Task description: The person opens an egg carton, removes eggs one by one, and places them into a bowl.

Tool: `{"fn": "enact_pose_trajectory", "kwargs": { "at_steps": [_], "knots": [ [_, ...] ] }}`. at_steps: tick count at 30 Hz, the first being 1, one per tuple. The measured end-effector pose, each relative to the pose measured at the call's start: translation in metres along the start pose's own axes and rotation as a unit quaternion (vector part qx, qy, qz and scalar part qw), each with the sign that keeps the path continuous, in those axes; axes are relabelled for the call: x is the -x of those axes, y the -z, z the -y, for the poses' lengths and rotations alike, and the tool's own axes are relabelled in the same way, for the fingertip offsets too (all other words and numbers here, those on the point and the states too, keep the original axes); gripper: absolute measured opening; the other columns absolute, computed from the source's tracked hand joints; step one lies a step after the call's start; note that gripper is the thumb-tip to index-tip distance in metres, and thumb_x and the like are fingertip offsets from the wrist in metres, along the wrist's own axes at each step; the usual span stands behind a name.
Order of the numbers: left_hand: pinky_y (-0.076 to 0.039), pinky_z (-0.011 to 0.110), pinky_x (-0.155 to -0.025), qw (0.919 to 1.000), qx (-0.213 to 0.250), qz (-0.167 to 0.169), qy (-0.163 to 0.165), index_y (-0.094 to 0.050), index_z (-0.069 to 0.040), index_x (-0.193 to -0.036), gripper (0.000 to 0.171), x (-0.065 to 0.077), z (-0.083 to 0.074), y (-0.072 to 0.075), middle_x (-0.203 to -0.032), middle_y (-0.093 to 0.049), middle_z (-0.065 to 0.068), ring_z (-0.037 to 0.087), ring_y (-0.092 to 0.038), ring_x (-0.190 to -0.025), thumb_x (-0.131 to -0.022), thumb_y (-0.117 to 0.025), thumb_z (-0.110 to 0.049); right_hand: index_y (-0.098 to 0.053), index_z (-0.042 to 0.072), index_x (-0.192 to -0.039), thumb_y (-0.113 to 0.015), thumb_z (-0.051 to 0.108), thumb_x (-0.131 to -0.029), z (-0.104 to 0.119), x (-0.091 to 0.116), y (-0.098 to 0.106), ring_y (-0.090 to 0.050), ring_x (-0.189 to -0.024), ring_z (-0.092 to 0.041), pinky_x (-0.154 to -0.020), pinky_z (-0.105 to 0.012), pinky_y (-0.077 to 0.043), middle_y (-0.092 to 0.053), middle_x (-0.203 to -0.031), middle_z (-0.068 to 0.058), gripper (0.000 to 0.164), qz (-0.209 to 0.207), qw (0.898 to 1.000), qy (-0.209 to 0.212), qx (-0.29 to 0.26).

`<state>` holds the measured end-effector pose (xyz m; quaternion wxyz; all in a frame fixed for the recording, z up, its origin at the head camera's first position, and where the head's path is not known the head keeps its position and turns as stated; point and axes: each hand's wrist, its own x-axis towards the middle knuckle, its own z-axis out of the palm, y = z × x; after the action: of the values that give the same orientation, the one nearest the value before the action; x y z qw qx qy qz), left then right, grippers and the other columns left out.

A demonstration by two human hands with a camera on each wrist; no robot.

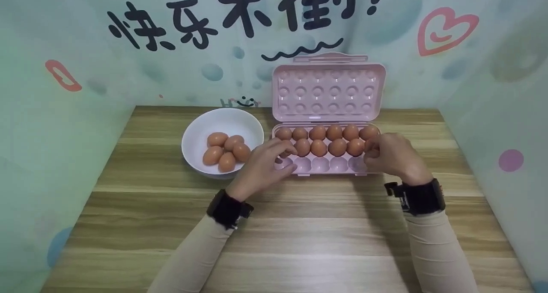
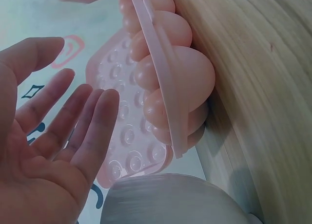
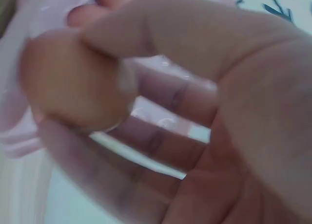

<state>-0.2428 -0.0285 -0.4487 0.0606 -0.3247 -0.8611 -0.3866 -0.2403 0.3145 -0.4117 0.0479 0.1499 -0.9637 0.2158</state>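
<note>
A pink plastic egg carton [image 1: 329,170] lies on the table with its lid [image 1: 329,92] raised. Brown eggs [image 1: 318,148] fill its back row and most of the middle row; the front row shows bare pink cups. At the carton's right end, my right hand [image 1: 396,156] pinches a brown egg [image 3: 73,80] between thumb and fingers, as the right wrist view shows. Over the left end hovers my left hand [image 1: 265,164], fingers loosely bent and holding nothing. Beside it, a white bowl [image 1: 192,156] contains several more brown eggs [image 1: 213,155].
The wooden table [image 1: 274,241] meets a patterned backdrop [image 1: 171,70] right behind the lid. Side panels of the same kind stand left and right. The bowl is close to the carton's left edge, with my left wrist in front of it.
</note>
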Motion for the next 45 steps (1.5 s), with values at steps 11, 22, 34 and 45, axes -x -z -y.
{"fn": "enact_pose_trajectory", "kwargs": {
  "at_steps": [11, 22, 34, 45],
  "knots": [
    [-0.061, 0.035, -0.092, 0.9996, 0.02, -0.022, 0.003, -0.07, -0.009, -0.121, 0.028, 0.0, -0.003, 0.002, -0.115, -0.068, 0.005, 0.017, -0.067, -0.103, -0.094, -0.079, -0.012, -0.075, 0.007, -0.109, -0.079, -0.003, -0.085, 0.029, -0.008, -0.008, -0.068, -0.093, -0.021, -0.081, -0.029, -0.062, -0.073, -0.105, -0.004, 0.026, -0.041, 0.981, 0.084, -0.168],
    [-0.058, 0.022, -0.091, 0.9977, 0.039, -0.037, -0.041, -0.068, -0.007, -0.129, 0.043, -0.001, -0.009, 0.001, -0.12, -0.068, 0.007, 0.014, -0.07, -0.101, -0.091, -0.085, -0.016, -0.071, 0.001, -0.117, -0.082, 0.003, -0.092, 0.062, -0.009, -0.042, -0.071, -0.106, -0.025, -0.094, -0.031, -0.06, -0.068, -0.12, -0.01, 0.027, -0.035, 0.927, 0.135, -0.35],
    [-0.057, 0.036, -0.098, 0.9915, 0.048, -0.071, -0.098, -0.071, -0.011, -0.124, 0.044, 0.001, -0.012, -0.005, -0.122, -0.07, 0.001, 0.016, -0.064, -0.11, -0.087, -0.09, -0.023, -0.066, -0.002, -0.121, -0.08, 0.002, -0.093, 0.08, -0.006, -0.06, -0.07, -0.113, -0.031, -0.097, -0.035, -0.059, -0.067, -0.126, -0.009, 0.032, 0.001, 0.91, 0.133, -0.393],
    [-0.056, 0.026, -0.094, 0.9936, 0.037, -0.064, -0.086, -0.07, -0.01, -0.122, 0.041, 0.001, -0.011, 0.007, -0.121, -0.069, 0.002, 0.014, -0.064, -0.108, -0.087, -0.089, -0.02, -0.065, -0.002, -0.122, -0.077, 0.0, -0.095, 0.082, -0.006, -0.057, -0.071, -0.113, -0.029, -0.099, -0.035, -0.058, -0.068, -0.125, -0.01, 0.03, -0.002, 0.908, 0.138, -0.396]
  ]
}}
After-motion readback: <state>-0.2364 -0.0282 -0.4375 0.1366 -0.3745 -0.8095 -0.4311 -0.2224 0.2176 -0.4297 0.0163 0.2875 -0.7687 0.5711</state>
